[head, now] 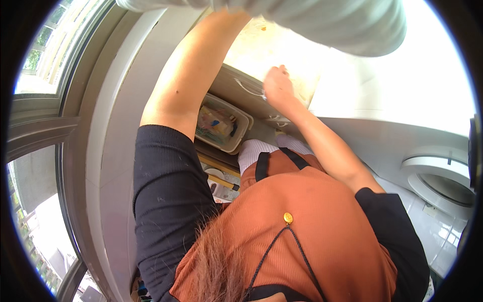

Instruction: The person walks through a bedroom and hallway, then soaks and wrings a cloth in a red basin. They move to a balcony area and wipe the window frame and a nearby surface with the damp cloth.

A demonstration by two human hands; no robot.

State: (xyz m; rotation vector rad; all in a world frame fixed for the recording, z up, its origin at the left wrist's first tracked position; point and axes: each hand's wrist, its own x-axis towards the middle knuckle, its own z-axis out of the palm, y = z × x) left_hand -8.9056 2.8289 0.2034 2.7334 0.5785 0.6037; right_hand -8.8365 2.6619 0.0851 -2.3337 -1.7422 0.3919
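Observation:
My left forearm (188, 68) reaches up past the window side. Its hand is hidden behind a blurred, pale, ribbed thing (339, 26) close to the camera, which I cannot identify. My right hand (279, 85) is at the front edge of a brightly lit countertop (249, 47), just above and beside a white drawer handle (247, 88). Its fingers are curled and blurred. Glare keeps me from telling whether something small is between them.
A plastic bin (245, 122) with mixed small items stands below the counter front. A front-loading washing machine's round door (437, 181) is at the right. A framed window (71, 124) and pale sill (113, 151) run along the left. A yellow bar (220, 179) lies below the bin.

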